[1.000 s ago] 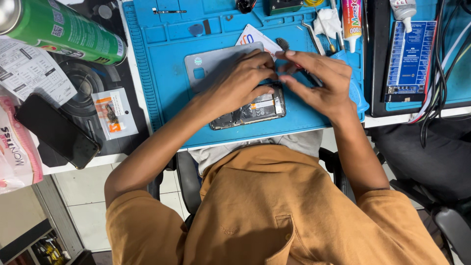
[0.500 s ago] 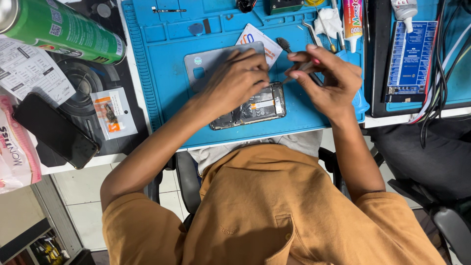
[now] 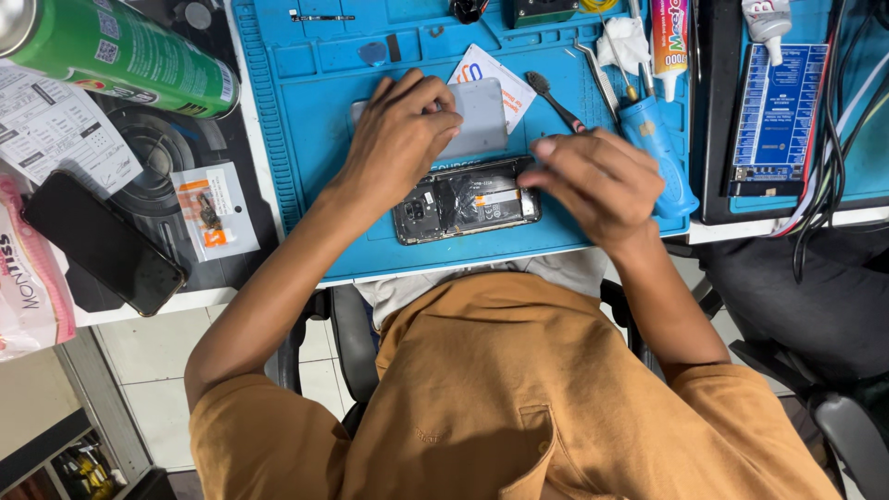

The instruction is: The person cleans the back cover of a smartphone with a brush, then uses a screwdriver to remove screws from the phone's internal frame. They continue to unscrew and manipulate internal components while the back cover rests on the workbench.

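Observation:
An opened phone [image 3: 463, 199] lies with its insides showing on the blue work mat [image 3: 306, 120]. My left hand [image 3: 398, 139] sits just above it, with bent fingers gripping a grey back cover [image 3: 483, 116] that lies flat on the mat. My right hand [image 3: 593, 181] hovers at the phone's right end with its fingers curled and the thumb tip forward. Whether it holds anything small is hidden. A black brush [image 3: 556, 100] lies just beyond the right hand.
A blue screwdriver [image 3: 659, 157], tweezers [image 3: 597, 74], a glue tube [image 3: 669, 37] and a white card [image 3: 495, 79] lie on the mat. At left are a green can [image 3: 120, 56], a black phone [image 3: 102, 243], a small parts bag [image 3: 211, 211] and papers [image 3: 51, 130]. A blue board with cables [image 3: 776, 111] stands at right.
Both hands have come off the opened phone, which now lies uncovered. The left hand moved up onto the grey cover and the right hand drew away to the right.

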